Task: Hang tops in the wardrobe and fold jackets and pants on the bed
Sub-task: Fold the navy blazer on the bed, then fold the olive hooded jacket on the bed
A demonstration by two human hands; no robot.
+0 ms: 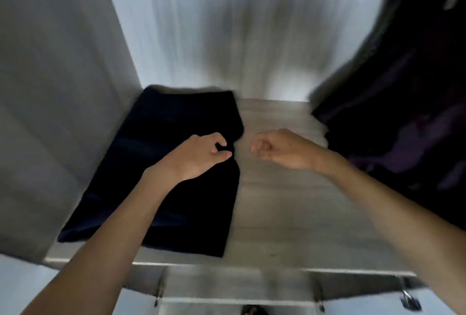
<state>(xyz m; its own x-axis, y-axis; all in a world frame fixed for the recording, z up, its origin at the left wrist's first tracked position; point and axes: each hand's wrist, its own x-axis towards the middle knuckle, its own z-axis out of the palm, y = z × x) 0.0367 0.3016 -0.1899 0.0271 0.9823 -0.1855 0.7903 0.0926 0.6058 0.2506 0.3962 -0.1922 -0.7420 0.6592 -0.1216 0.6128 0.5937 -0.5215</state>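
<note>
A folded dark navy garment (156, 168) lies flat on the left half of a pale wooden wardrobe shelf (282, 203). My left hand (199, 156) rests over its right edge, thumb and fingers pinching a small bump of the fabric. My right hand (280, 149) hovers just to the right over the bare shelf, fingers curled into a loose fist with nothing in it. Dark hanging tops (403, 103) fill the right side of the wardrobe. The picture is blurred by motion.
The wardrobe's grey left side wall (58, 103) stands close beside the folded garment. A white back panel (227, 30) closes the rear. Below the shelf's front edge are drawer fronts with metal handles (407, 298).
</note>
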